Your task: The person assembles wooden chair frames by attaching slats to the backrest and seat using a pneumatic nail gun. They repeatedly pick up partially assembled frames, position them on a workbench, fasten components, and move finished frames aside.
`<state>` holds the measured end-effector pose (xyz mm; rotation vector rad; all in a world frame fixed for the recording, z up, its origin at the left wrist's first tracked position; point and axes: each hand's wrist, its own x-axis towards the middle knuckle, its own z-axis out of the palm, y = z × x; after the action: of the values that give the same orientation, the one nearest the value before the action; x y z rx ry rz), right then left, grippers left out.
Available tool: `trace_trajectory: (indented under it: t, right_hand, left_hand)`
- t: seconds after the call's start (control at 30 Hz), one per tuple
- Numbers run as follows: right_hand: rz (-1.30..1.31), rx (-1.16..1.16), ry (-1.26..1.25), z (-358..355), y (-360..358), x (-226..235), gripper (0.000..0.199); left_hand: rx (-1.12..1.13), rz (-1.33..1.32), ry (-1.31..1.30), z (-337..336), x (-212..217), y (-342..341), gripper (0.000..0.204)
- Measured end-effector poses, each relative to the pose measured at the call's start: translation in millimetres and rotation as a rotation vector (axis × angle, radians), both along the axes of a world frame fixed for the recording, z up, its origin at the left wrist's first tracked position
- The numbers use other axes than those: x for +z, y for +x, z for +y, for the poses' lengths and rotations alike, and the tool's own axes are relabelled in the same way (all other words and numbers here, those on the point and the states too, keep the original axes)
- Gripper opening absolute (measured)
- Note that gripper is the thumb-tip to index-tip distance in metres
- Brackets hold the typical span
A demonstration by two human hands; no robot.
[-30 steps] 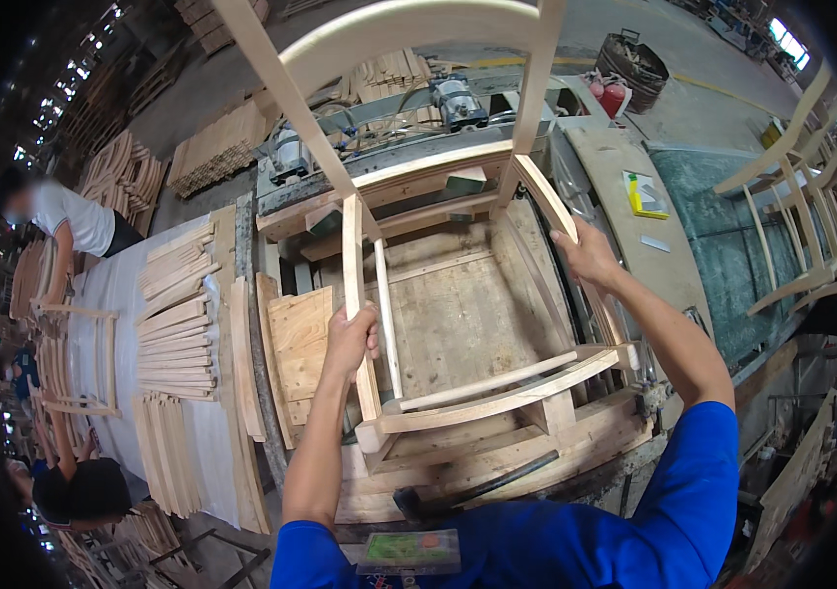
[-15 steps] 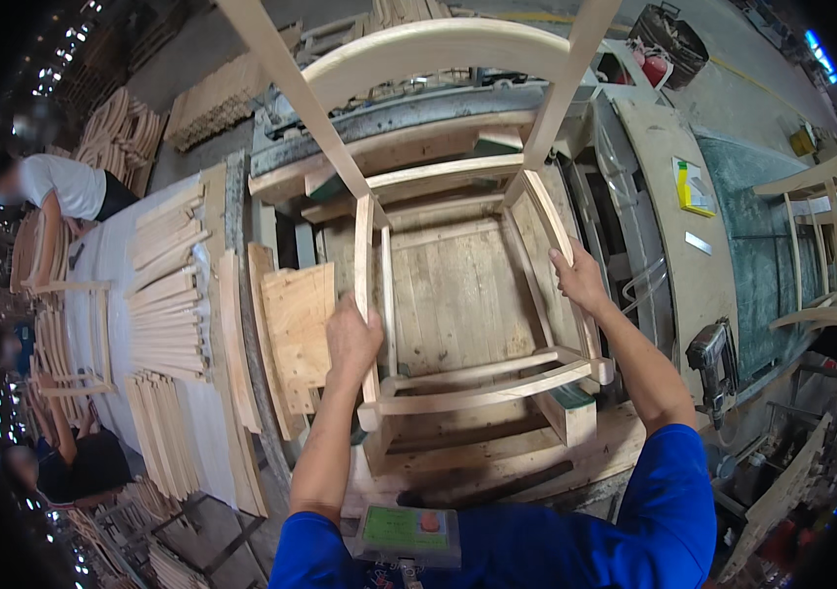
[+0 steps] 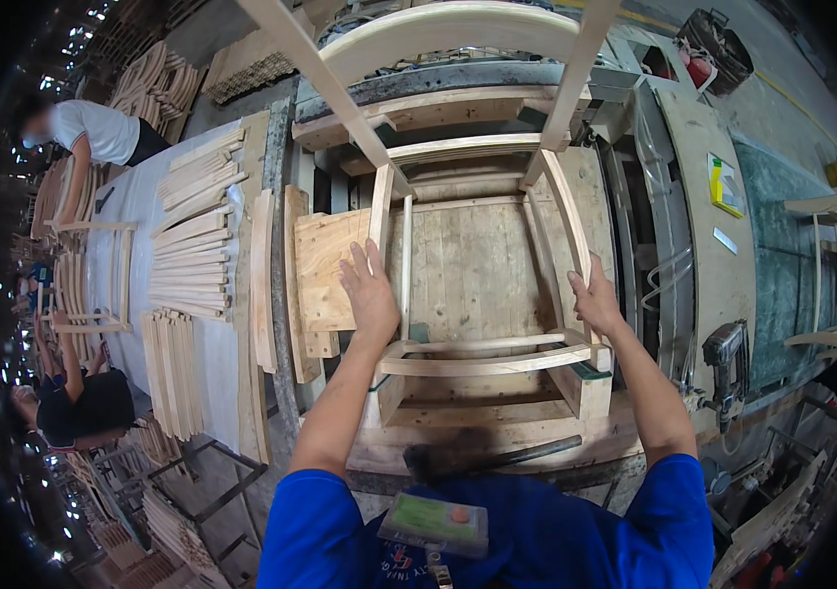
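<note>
A pale wooden chair frame (image 3: 482, 365) sits in a wooden fixture (image 3: 590, 393) on the bench, its backrest at the far side and the front rail nearest me. My left hand (image 3: 371, 299) lies against the left side rail, fingers spread and stretched out. Against the right side rail rests my right hand (image 3: 597, 302), thumb apart from its fingers, which look loosely extended. The front corners stand over green-topped blocks of the fixture. A dark long-handled tool, apparently a hammer (image 3: 507, 457), lies along the near edge in front of my body.
Sorted wooden strips (image 3: 190, 265) cover a table at the left, where two people work. A plywood piece (image 3: 332, 270) lies beside the frame. At the right are a nail gun (image 3: 726, 368), a yellow-edged box (image 3: 726, 187) and another chair frame (image 3: 836, 265).
The chair frame now sits lower, its front corners over the fixture's blocks. Both hands have loosened from gripping the side rails. More of the hammer shows, and the view has shifted.
</note>
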<state>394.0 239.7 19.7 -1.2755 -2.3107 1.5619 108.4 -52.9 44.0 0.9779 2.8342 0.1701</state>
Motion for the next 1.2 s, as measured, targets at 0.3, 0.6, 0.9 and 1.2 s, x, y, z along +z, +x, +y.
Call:
trace_trajectory:
  t: [0.3,0.6,0.9,1.2]
  right_hand:
    - [-0.035,-0.017,-0.037,-16,-16,9,0.049]
    - [-0.055,0.013,0.072,-18,-21,15,0.045]
    - [-0.069,-0.004,0.110,-15,-20,9,0.037]
    - [-0.090,-0.024,0.092,-19,-19,11,0.039]
  left_hand:
    - [0.064,0.060,-0.122,-9,7,-6,0.098]
    - [0.275,0.085,-0.169,20,2,-37,0.093]
    - [0.254,0.102,-0.180,28,3,-37,0.092]
    - [0.224,0.131,-0.179,26,0,-35,0.097]
